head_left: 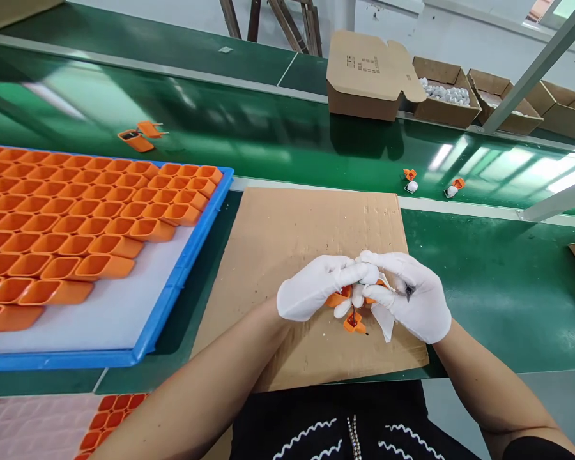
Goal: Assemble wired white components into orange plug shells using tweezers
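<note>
Both hands wear white gloves and meet over a flat cardboard sheet point(311, 223). My left hand point(314, 287) is closed on an orange plastic housing point(339, 296), partly covered by the fingers. Pressed against it fingertip to fingertip, my right hand point(419, 300) pinches an orange piece point(376, 292), mostly hidden. A white strip point(384, 321) hangs below the right fingers, and a small dark spot shows at that palm. Under the fingers dangles a small orange part point(353, 322) with a dark red inside, on what looks like a short wire.
On the left, a blue-rimmed tray point(172, 291) carries rows of hollow orange housings point(76, 207). Orange parts point(141, 136) lie on the green belt point(268, 137), with two small orange-and-white pieces point(411, 181) farther right. Cardboard boxes point(364, 73) line the back; one holds white pieces point(445, 92).
</note>
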Demonstrator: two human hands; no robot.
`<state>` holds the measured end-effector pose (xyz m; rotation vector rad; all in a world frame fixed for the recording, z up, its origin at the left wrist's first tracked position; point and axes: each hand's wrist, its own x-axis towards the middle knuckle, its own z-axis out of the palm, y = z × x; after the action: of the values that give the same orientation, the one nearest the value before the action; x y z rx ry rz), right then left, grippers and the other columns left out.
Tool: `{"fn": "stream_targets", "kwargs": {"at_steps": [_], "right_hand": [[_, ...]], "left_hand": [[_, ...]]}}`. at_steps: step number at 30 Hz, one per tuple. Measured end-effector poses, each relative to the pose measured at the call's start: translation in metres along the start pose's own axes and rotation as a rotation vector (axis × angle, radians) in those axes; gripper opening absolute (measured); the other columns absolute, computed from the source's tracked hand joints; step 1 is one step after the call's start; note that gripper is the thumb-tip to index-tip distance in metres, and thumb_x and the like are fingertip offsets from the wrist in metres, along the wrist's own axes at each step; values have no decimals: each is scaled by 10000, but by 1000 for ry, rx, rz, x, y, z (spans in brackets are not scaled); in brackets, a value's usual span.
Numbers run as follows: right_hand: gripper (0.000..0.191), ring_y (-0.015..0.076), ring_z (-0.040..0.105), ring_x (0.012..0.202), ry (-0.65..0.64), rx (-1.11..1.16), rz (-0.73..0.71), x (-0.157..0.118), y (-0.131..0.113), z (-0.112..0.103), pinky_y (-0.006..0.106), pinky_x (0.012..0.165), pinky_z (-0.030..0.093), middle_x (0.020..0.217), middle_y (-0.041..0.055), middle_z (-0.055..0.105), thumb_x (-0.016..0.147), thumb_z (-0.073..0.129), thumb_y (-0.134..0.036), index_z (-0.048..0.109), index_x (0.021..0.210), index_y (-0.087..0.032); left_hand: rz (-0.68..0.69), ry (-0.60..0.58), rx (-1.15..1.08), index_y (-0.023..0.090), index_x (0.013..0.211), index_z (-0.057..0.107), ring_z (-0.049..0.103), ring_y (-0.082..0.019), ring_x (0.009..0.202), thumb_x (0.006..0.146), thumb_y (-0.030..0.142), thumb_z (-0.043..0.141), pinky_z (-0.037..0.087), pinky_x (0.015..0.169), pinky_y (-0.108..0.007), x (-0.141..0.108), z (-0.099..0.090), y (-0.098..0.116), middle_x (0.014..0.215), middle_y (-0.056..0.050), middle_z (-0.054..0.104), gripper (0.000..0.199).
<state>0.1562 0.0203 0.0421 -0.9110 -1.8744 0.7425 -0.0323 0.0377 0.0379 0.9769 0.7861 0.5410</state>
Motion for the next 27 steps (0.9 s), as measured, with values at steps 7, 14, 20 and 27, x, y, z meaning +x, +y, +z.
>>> {"fn": "stream_targets", "kwargs": {"at_steps": [7,14,20,27], "right_hand": [[362,156,683,767,59,-52,0,-5,0,7,318,680,609,876,-3,748,903,689,-169,720,1227,-328],[269,178,715,802,105,119,237,-4,7,2,372,757,644,1042,24,766,857,739,-211,749,1114,-287],[302,240,694,1123,205,284,350,-4,18,-2,430,937,619,1281,79,709,928,698,-314,698,1223,-251],[366,186,725,973,159,138,232,-3,18,-1,372,877,640,1153,44,736,942,656,-204,680,1296,-295]], "left_hand": [[-1,113,53,148,611,607,474,-75,428,774,550,763,410,491,-244,1,4,-4,518,-1,603,461],[154,85,138,149,858,633,550,-99,511,791,640,666,504,575,-299,2,-4,-8,783,-45,689,497],[353,445,588,205,1287,533,645,-224,1065,800,180,662,526,957,-431,-4,-9,-13,1187,-92,634,505],[516,392,165,220,1247,478,710,-220,958,644,144,861,574,866,-401,5,-8,-18,1036,-31,646,718]]}}
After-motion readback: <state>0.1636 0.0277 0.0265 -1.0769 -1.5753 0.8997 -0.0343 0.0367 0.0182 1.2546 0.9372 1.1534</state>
